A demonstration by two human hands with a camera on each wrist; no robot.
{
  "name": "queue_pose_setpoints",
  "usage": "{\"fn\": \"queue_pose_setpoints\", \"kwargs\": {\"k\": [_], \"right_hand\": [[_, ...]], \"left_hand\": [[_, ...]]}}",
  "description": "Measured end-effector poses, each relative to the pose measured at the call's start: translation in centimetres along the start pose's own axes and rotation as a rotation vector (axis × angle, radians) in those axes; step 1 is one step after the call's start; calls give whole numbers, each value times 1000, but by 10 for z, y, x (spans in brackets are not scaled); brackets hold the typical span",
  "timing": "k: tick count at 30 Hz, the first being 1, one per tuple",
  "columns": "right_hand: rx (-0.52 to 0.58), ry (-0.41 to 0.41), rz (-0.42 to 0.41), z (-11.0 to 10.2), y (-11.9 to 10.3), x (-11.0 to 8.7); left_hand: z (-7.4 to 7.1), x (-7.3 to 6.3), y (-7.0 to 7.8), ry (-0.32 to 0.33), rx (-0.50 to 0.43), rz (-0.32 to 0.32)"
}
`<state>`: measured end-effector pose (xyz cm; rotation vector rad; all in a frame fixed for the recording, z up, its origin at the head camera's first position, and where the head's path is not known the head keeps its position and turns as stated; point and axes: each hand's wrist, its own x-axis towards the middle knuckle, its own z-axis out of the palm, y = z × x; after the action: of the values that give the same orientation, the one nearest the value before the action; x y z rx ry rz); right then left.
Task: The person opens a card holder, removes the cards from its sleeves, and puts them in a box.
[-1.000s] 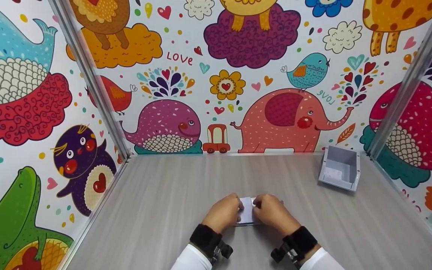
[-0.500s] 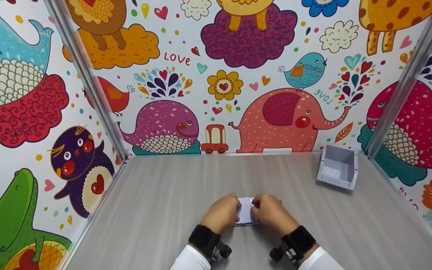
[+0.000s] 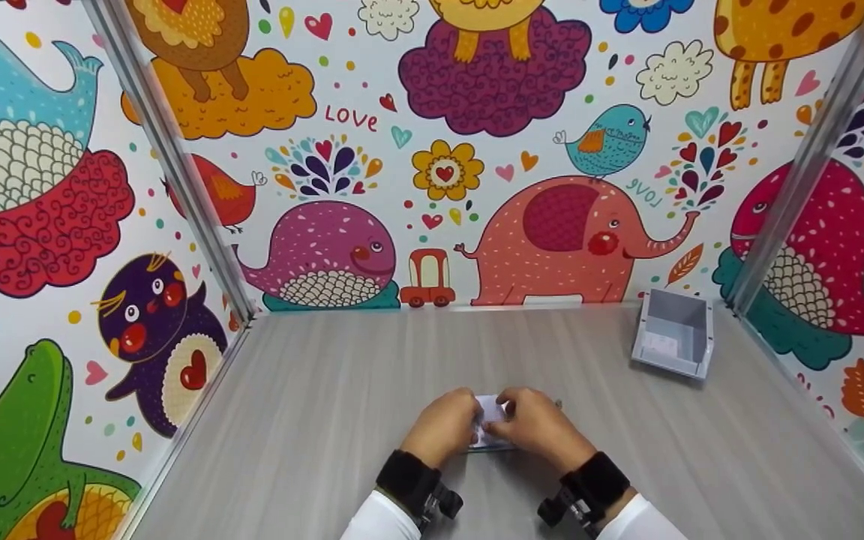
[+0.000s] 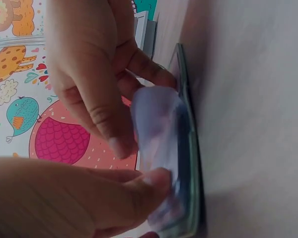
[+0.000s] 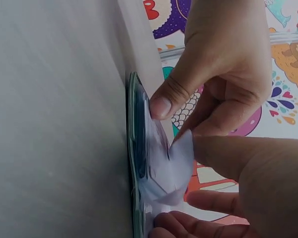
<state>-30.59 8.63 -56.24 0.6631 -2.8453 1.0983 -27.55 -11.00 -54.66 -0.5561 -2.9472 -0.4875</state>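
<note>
White and bent upward, the sheet (image 5: 181, 166) stands off the dark-edged booklet (image 4: 189, 148). Your left hand (image 3: 439, 426) holds the booklet's left side; your right hand (image 3: 548, 426) is narrow beside the sheet, whether pinching it you cannot tell. Under the booklet lies the table (image 3: 357, 360); beyond it, rightward, a grey bin (image 3: 676, 309).

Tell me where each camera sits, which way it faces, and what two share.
Head: on the head, facing forward and down at table and patterned wall; left hand, right hand, black wristbands, white sleeves show.
Left wrist: worn there, looking across the pale sheet toward the right hand; left hand lower left, right hand above.
Right wrist: worn there, looking toward the left hand; right hand lower right, left hand above.
Both wrist views share the hands and sheet.
</note>
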Motion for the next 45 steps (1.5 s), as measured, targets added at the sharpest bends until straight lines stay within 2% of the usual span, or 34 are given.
{"fn": "queue_pose_setpoints", "kwargs": {"k": [4, 7, 19, 28, 37, 45], "right_hand": [[-45, 19, -41, 2, -5, -2], [-81, 34, -41, 2, -9, -4], [-116, 57, -30, 4, -9, -5], [-91, 109, 42, 0, -7, -2], [-167, 201, 65, -4, 3, -1], [-247, 178, 91, -2, 9, -2]], "left_hand": [[0, 0, 0, -2, -48, -8], [0, 1, 0, -1, -68, -6], [1, 2, 0, -1, -40, 11], [1, 2, 2, 20, -36, 6], [2, 1, 2, 11, -33, -19], [2, -1, 4, 39, -1, -38]]}}
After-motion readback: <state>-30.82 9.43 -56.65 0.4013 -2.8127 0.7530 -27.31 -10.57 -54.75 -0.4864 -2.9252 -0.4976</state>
